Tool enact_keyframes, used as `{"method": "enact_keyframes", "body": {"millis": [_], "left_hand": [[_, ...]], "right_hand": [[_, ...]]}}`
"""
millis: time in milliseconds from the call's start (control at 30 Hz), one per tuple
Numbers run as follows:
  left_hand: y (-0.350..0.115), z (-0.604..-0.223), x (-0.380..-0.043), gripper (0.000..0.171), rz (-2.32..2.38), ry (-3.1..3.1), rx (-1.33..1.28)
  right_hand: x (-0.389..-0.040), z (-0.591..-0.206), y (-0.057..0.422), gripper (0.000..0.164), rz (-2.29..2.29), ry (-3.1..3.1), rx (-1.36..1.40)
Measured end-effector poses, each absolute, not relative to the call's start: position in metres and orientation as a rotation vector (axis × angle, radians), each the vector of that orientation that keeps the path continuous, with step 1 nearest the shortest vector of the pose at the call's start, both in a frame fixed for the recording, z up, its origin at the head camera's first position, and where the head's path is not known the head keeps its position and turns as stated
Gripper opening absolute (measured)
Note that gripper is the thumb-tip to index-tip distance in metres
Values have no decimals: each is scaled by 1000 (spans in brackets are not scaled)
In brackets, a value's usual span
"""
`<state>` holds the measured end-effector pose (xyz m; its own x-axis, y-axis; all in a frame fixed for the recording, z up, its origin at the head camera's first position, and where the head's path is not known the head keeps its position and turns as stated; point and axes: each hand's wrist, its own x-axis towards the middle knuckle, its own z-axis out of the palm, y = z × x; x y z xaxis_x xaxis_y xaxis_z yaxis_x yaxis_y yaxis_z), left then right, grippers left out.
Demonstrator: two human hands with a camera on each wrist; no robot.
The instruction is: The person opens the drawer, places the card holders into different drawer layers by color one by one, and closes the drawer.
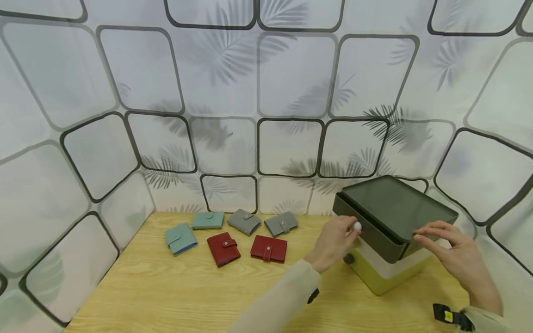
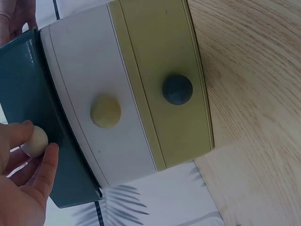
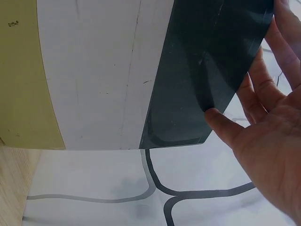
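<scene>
A small three-tier drawer box, dark green over white over olive yellow, stands at the right of the table. My left hand pinches the round white knob of the top dark green drawer. A thin dark gap shows behind that drawer's front in the head view. At the box's near right top edge is my right hand, thumb against the green side and fingers over the top in the right wrist view. Below the left hand, a yellow knob and a dark knob mark the lower drawers.
Left of the box lie small snap-closure wallets on the wooden table: two red, two grey and two teal. A patterned curtain surrounds the table at the back and sides.
</scene>
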<state>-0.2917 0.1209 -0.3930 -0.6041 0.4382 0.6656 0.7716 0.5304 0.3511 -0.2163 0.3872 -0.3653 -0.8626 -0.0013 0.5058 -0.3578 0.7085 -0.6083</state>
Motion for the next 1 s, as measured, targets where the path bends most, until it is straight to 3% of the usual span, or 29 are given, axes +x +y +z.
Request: {"method": "enact_keyframes", "body": {"millis": [1000], "left_hand": [[72,-406,-273,17,-974,-2148,-1010]], "right_hand": [[-216,-370,389,18,925,-2459,237]]}}
